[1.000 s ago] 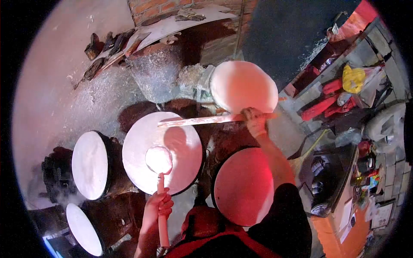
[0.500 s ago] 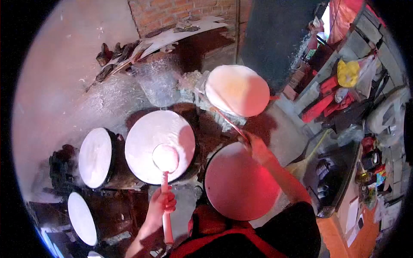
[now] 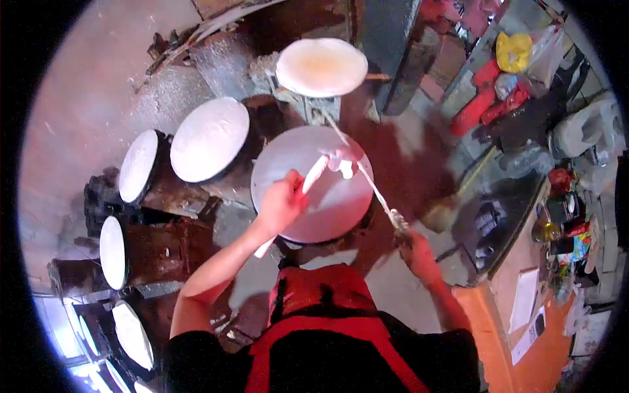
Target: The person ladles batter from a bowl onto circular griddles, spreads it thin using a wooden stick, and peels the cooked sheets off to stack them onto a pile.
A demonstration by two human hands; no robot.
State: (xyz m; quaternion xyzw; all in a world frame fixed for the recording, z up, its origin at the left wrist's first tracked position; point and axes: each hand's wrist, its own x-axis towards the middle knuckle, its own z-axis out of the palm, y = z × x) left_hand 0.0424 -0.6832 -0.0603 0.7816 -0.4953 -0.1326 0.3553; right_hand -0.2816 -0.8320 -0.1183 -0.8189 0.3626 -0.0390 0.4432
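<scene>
My left hand (image 3: 280, 204) is closed around the pale handle of a ladle (image 3: 317, 174). The ladle's bowl is over a round grey griddle (image 3: 295, 219), with something white at it, perhaps batter. My right hand (image 3: 419, 257), to the right of this griddle, grips a long thin stick (image 3: 375, 187). The stick slants up and left, crossing near the ladle's bowl; its far tip is hard to make out. Beyond lies another griddle with a round white sheet (image 3: 321, 69), yellowish in the middle.
On the left stand several more round griddles covered in white, among them a large one (image 3: 209, 139) and a smaller one (image 3: 139, 167). At right are a dark basin (image 3: 488, 226), an orange counter (image 3: 478, 314) with papers, bottles, and a yellow bag (image 3: 514, 52).
The ladle has moved from the white-covered griddle at left to the bare grey griddle. My right hand has drawn the stick back from the far griddle, lower and rightward. The view has shifted.
</scene>
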